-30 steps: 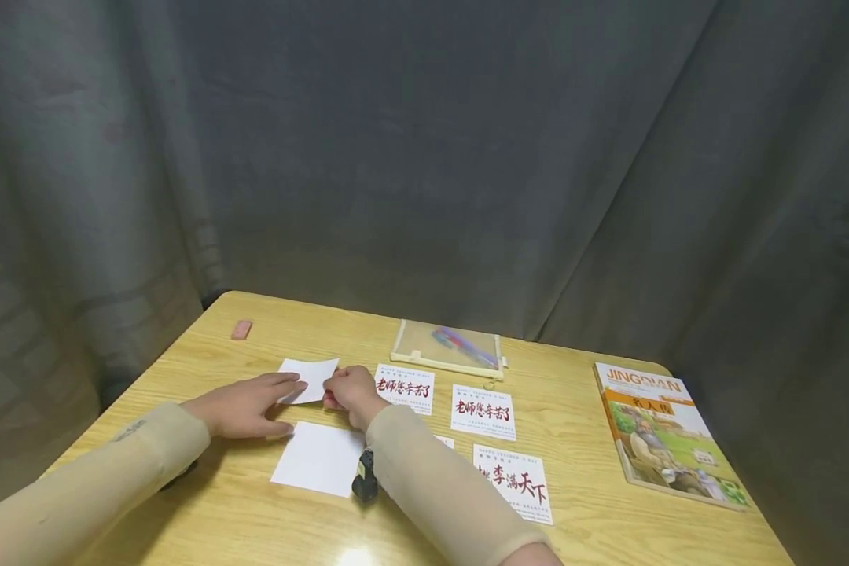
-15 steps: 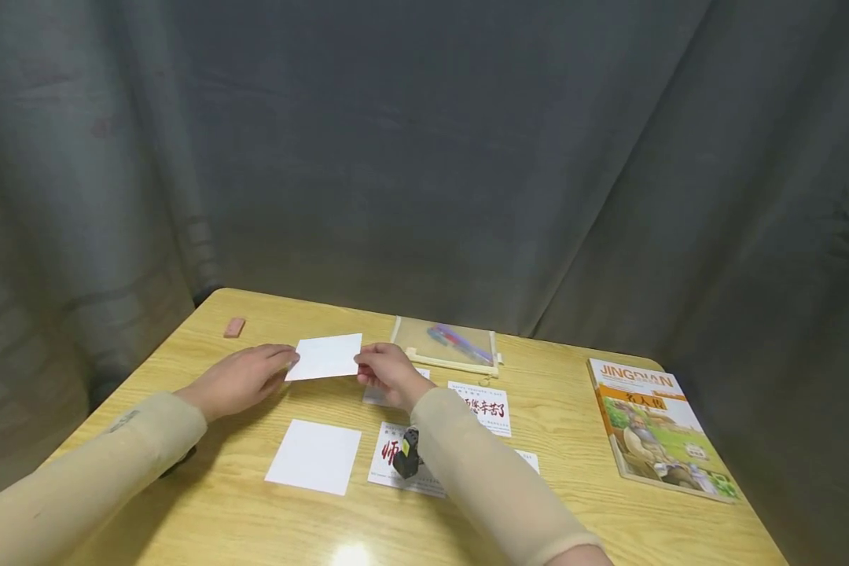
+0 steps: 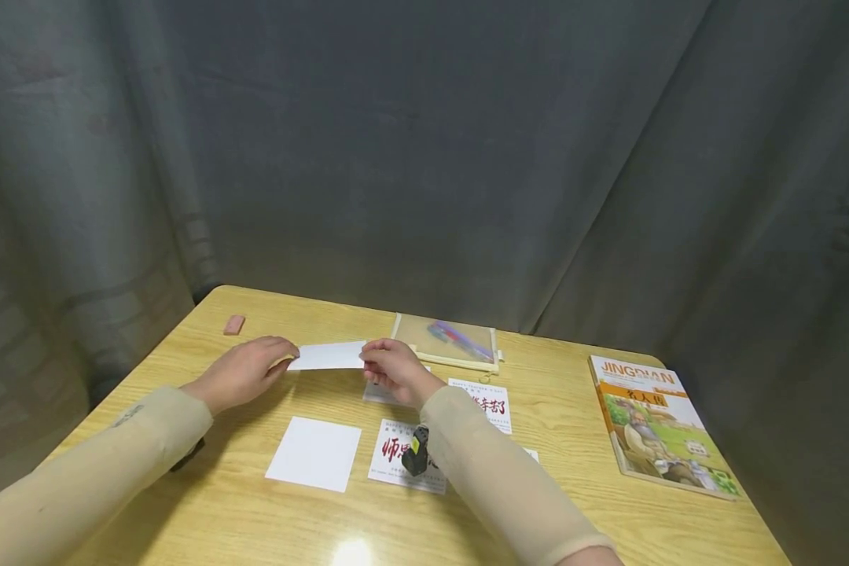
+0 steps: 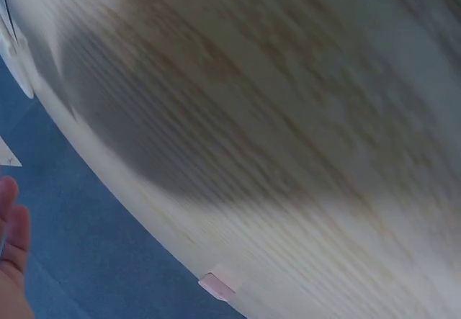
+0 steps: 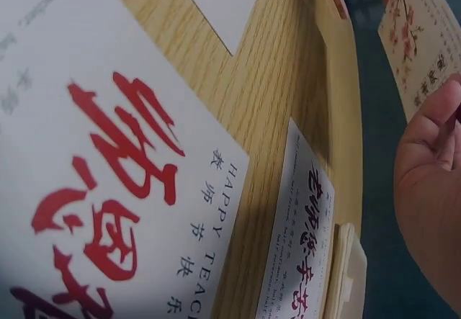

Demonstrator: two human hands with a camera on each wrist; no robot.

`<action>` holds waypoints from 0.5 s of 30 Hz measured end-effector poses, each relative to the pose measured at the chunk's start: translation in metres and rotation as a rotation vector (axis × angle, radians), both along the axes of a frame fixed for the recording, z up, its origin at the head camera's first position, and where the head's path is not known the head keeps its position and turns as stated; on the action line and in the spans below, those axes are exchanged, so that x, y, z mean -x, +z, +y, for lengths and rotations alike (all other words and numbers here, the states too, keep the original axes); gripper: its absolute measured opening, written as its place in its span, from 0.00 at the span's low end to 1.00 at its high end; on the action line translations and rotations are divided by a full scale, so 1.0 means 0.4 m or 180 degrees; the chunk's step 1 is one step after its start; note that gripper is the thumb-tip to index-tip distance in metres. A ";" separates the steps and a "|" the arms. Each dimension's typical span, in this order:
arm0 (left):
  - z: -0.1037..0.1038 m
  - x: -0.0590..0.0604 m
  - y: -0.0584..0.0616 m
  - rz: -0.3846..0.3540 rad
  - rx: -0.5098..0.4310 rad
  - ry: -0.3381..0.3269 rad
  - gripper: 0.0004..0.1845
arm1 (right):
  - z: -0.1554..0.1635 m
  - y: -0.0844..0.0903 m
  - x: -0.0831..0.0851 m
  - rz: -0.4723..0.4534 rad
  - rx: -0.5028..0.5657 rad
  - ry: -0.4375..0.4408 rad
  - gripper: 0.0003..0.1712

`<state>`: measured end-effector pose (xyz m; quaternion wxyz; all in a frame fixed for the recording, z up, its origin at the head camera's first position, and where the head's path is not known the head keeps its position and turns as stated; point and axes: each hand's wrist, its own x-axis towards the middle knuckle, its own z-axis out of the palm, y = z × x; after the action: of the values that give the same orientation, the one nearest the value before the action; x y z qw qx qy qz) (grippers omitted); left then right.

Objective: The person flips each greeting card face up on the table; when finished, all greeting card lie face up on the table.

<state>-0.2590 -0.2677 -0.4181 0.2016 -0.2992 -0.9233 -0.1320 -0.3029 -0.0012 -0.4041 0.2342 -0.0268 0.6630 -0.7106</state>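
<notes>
My left hand [image 3: 244, 373] and my right hand [image 3: 399, 371] pinch a white card [image 3: 328, 356] by its two side edges, raised over the far left part of the table. Its blank face looks toward the head camera, tilted so that it appears narrow. The right wrist view catches the other face of this card [image 5: 421, 45], printed with pink blossoms on branches and dark writing. Below the held card, a second card [image 3: 314, 453] lies blank side up. Right of that one is a card with red characters [image 3: 389, 452], partly covered by the right wrist's camera.
More greeting cards with red writing [image 3: 491, 405] lie on the wooden table [image 3: 205, 511], partly behind the right arm. A mesh zip pouch with pens [image 3: 446, 342] is at the back edge. A pink eraser [image 3: 234, 325] sits far left, and a book [image 3: 661, 424] far right.
Both hands have lifted the card from near the tabletop. It has since tilted to a narrower view. The right arm has shifted right, uncovering the red-lettered card beside the blank one.
</notes>
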 end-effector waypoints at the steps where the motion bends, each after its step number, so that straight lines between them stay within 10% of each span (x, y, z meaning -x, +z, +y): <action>1: 0.002 0.000 0.001 -0.0063 -0.0054 0.0033 0.09 | 0.001 0.000 0.000 -0.0007 0.0007 0.0000 0.10; 8: 0.018 -0.002 0.017 -0.0778 -0.0785 0.0348 0.04 | 0.006 0.005 0.001 -0.0220 0.0123 0.0029 0.14; 15: 0.028 0.000 0.021 -0.1217 -0.1428 0.0390 0.06 | 0.007 -0.021 0.004 0.0223 -0.0336 0.0058 0.07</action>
<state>-0.2588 -0.2566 -0.4096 0.0928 -0.1606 -0.9086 -0.3742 -0.3045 0.0015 -0.4124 0.2184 -0.0453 0.7070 -0.6711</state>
